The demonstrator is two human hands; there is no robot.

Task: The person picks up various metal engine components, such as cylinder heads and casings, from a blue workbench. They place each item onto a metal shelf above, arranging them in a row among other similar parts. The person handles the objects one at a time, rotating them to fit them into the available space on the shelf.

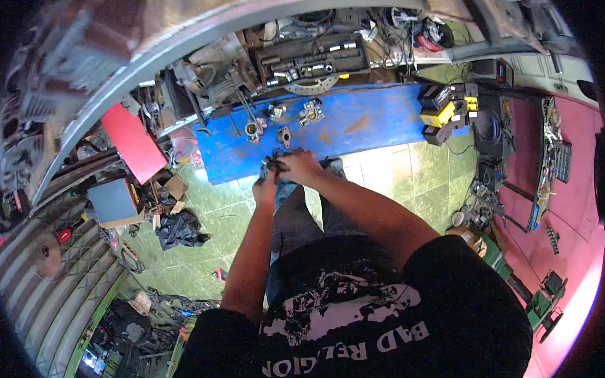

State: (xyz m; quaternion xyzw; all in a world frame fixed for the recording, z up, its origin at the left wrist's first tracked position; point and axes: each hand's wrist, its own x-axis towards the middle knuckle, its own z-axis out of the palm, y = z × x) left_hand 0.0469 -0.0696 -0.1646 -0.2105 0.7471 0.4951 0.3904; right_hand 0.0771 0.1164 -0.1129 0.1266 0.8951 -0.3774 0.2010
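At the near edge of the blue bench top (pixel 360 123), both my hands are closed around a small grey metal engine part (pixel 271 165). My left hand (pixel 265 187) grips it from below on the near side. Over its right side curls my right hand (pixel 300 166), hiding much of the part, so its exact kind does not show. Just beyond the hands lies an oval metal flange (pixel 284 136) with a hole. A round-mouthed metal piece (pixel 252 129) rests to its left. Farther back are a small metal fitting (pixel 277 111) and a carburetor-like body (pixel 311 112).
A socket tray (pixel 315 65) and a curved metal disc (pixel 315 86) line the bench's back. Yellow and black boxes (pixel 438 114) stand at its right end. A red panel (pixel 133 143), a grey-topped box (pixel 114 201) and a black plastic bag (pixel 182 228) are to the left.
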